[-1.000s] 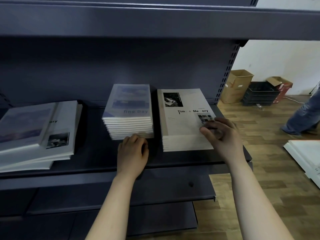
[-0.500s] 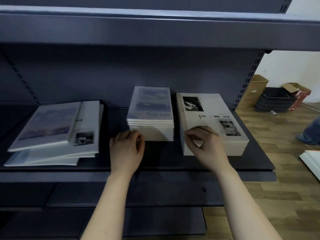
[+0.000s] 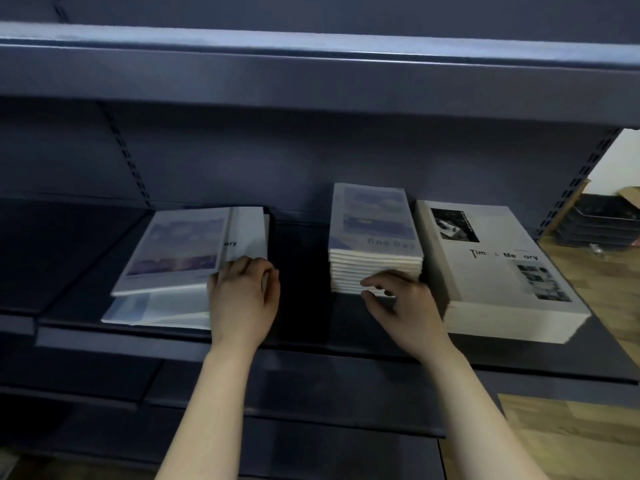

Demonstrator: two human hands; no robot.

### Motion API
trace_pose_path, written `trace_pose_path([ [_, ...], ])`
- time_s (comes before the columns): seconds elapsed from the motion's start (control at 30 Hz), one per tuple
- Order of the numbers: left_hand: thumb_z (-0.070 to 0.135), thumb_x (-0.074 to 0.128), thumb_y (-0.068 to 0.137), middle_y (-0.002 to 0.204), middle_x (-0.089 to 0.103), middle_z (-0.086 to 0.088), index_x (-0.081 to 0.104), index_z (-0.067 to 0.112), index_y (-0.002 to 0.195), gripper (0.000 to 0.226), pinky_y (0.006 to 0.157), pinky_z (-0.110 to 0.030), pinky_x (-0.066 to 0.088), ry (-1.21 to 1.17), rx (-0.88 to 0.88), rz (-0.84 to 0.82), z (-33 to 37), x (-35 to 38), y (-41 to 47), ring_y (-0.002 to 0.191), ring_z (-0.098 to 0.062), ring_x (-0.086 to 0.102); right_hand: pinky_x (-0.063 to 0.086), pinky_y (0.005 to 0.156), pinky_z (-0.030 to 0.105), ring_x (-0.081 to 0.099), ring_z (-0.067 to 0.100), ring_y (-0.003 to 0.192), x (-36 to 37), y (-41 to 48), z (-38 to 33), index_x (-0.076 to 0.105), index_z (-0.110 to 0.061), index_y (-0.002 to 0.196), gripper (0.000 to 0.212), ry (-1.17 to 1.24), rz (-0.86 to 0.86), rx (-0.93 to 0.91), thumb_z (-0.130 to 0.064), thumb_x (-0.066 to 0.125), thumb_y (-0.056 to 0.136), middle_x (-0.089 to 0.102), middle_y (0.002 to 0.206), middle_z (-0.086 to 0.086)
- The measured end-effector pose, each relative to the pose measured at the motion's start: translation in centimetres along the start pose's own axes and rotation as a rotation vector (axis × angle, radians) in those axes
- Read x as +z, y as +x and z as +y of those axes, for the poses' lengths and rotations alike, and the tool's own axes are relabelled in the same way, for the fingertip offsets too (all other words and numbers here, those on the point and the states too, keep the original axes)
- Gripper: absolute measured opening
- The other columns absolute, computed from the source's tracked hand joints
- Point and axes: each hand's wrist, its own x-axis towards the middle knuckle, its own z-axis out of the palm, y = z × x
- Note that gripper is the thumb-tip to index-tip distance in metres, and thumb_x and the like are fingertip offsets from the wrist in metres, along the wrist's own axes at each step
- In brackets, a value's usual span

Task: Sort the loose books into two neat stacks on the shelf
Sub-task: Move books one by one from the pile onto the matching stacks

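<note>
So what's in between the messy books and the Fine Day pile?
Just a bare strip of dark shelf, seen in the head view. The left hand grips the messy books at that gap's edge.

Dark blue-grey metal shelving [image 3: 311, 161] with slotted uprights [image 3: 128, 157] fills the dim frame. At the right edge are a white wall [image 3: 620, 161], wood-plank floor [image 3: 602, 271], stacked black trays [image 3: 597, 221] and a cardboard box [image 3: 630, 197].
</note>
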Motion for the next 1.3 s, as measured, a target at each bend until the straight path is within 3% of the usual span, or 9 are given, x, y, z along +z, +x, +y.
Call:
trace_pose_path([
  [0.2,0.014,0.066,0.082,0.086,0.065,-0.008,0.066,0.014,0.084,0.002,0.073,-0.041,0.039,0.047,-0.044,0.059,-4.0,-1.3,0.8,0.085,-0.035,0.056,0.051,0.077,0.026,0.062,0.007,0.088,3.3,0.3,-1.0,0.07,-0.022,0.095,0.012,-0.004,-0.069,0.009,-0.02,0.068,0.084,0.065,0.092,-0.009],
  [0.37,0.015,0.065,0.082,0.085,0.063,-0.012,0.066,0.012,0.082,0.003,0.075,-0.045,0.04,0.102,-0.126,0.086,-6.8,-2.3,1.5,0.086,-0.038,0.055,0.05,0.078,0.025,0.061,0.007,0.09,5.7,0.1,-1.4,0.071,-0.022,0.097,0.013,-0.005,-0.108,0.026,-0.02,0.068,0.084,0.065,0.093,-0.007],
  [0.5,0.013,0.063,0.081,0.082,0.062,-0.019,0.067,0.008,0.08,0.006,0.072,-0.047,0.041,0.163,-0.214,0.09,-9.3,-3.2,1.9,0.082,-0.043,0.055,0.043,0.078,0.016,0.057,0.009,0.09,6.9,0.2,-2.3,0.073,-0.019,0.094,0.012,-0.042,-0.086,0.025,-0.016,0.071,0.082,0.064,0.089,-0.005],
  [0.63,0.017,0.062,0.083,0.09,0.062,-0.023,0.068,0.007,0.088,0.012,0.073,-0.047,0.04,0.197,-0.311,0.084,-11.3,-4.0,1.9,0.089,-0.045,0.053,0.043,0.079,0.02,0.056,0.011,0.092,7.4,0.2,-2.3,0.074,-0.019,0.09,0.013,-0.084,-0.073,0.037,-0.015,0.074,0.078,0.064,0.087,-0.005],
  [0.73,0.024,0.061,0.086,0.1,0.06,-0.023,0.068,0.008,0.096,0.021,0.076,-0.046,0.038,0.207,-0.374,0.07,-12.0,-4.4,2.1,0.096,-0.044,0.049,0.039,0.08,0.014,0.055,0.01,0.094,7.6,0.3,-2.0,0.074,-0.02,0.09,0.015,-0.09,-0.076,0.06,-0.015,0.076,0.076,0.062,0.089,-0.006],
  [0.83,0.042,0.06,0.085,0.108,0.057,-0.026,0.066,0.007,0.102,0.039,0.083,-0.048,0.038,0.162,-0.452,0.041,-13.0,-4.1,2.4,0.101,-0.045,0.047,0.042,0.081,0.018,0.056,0.012,0.094,7.6,0.4,-2.1,0.074,-0.02,0.09,0.016,-0.092,-0.079,0.069,-0.014,0.077,0.075,0.062,0.09,-0.007],
  [1.07,0.073,0.057,0.069,0.106,0.062,-0.026,0.059,-0.002,0.107,0.084,0.083,-0.045,0.043,0.102,-0.537,-0.066,-13.7,-4.7,3.3,0.101,-0.045,0.054,0.039,0.08,0.014,0.056,0.011,0.093,7.8,0.4,-2.0,0.074,-0.021,0.089,0.015,-0.11,-0.072,0.073,-0.015,0.077,0.075,0.062,0.089,-0.008],
  [1.2,0.057,0.068,0.074,0.104,0.061,-0.024,0.056,-0.002,0.109,0.07,0.074,-0.039,0.042,-0.011,-0.509,-0.038,-12.4,-5.2,3.6,0.098,-0.041,0.057,0.039,0.081,0.015,0.055,0.01,0.093,7.7,0.4,-2.1,0.074,-0.022,0.09,0.015,-0.116,-0.072,0.064,-0.016,0.076,0.076,0.061,0.089,-0.009],
  [1.3,0.03,0.055,0.093,0.098,0.061,-0.022,0.045,-0.001,0.115,0.039,0.066,-0.033,0.034,-0.256,-0.514,0.069,-10.9,-5.8,3.3,0.087,-0.04,0.058,0.037,0.079,0.01,0.054,0.009,0.094,7.6,0.4,-2.2,0.073,-0.023,0.092,0.015,-0.109,-0.088,0.058,-0.017,0.075,0.078,0.061,0.09,-0.009],
])
